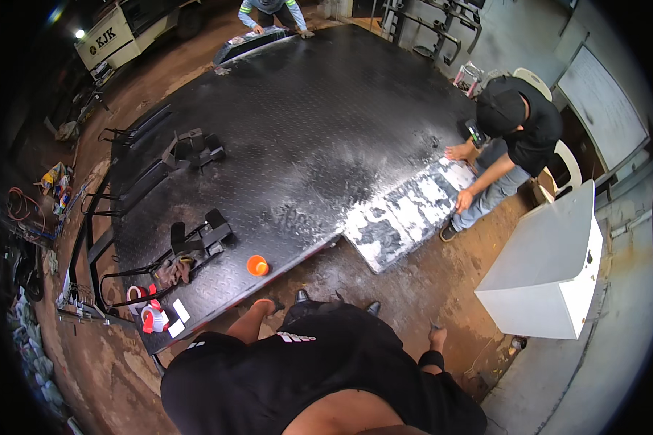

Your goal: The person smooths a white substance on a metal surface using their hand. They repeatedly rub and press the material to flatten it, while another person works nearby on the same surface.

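I stand at the near edge of a big black tread-plate platform [297,123]. My left hand [272,305] reaches down to that edge, just below an orange cup [257,266] standing on the plate; its fingers are too small to read. My right hand [437,336] hangs beside my hip over the wet brown floor [413,283], with nothing visible in it. My black shirt fills the lower part of the view and hides my legs; two shoe tips [301,296] show by the platform.
A person in black [519,127] crouches at the right with both hands on a white-scraped panel [406,214]. Another person [272,11] bends over the far edge. A white box [551,268] stands on the right. Black brackets [196,239], gloves [173,272] and red-and-white rolls [149,315] lie near left.
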Action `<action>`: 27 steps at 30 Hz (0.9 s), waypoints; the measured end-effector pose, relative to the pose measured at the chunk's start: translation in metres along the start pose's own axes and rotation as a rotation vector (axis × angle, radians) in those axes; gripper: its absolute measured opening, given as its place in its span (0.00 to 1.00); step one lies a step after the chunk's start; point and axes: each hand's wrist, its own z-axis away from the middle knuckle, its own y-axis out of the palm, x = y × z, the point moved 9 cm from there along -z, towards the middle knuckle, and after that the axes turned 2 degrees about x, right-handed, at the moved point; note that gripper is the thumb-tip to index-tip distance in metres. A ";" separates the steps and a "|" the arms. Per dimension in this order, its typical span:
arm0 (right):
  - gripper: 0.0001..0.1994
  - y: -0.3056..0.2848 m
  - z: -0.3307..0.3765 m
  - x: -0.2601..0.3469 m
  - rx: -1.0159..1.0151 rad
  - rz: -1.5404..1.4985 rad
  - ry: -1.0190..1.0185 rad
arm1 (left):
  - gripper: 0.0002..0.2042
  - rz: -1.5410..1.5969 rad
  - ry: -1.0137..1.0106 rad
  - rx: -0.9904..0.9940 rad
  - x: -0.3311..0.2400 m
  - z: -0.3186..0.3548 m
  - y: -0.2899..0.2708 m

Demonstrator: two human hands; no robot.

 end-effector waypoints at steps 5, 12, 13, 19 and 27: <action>0.20 -0.026 -0.061 -0.050 -0.051 -0.051 0.045 | 0.15 0.075 -0.013 -0.036 -0.113 -0.019 -0.061; 0.16 0.013 -0.068 -0.064 0.238 0.090 -0.084 | 0.17 0.523 -0.169 -0.029 -0.169 0.024 -0.069; 0.16 0.005 -0.095 -0.096 0.177 0.064 -0.140 | 0.18 0.481 -0.131 -0.073 -0.203 0.019 -0.101; 0.15 0.042 -0.103 -0.050 0.286 0.113 -0.255 | 0.22 0.579 -0.246 -0.141 -0.158 0.059 -0.058; 0.18 0.024 -0.153 -0.022 0.149 -0.064 -0.095 | 0.24 0.569 -0.195 -0.064 -0.175 0.065 -0.075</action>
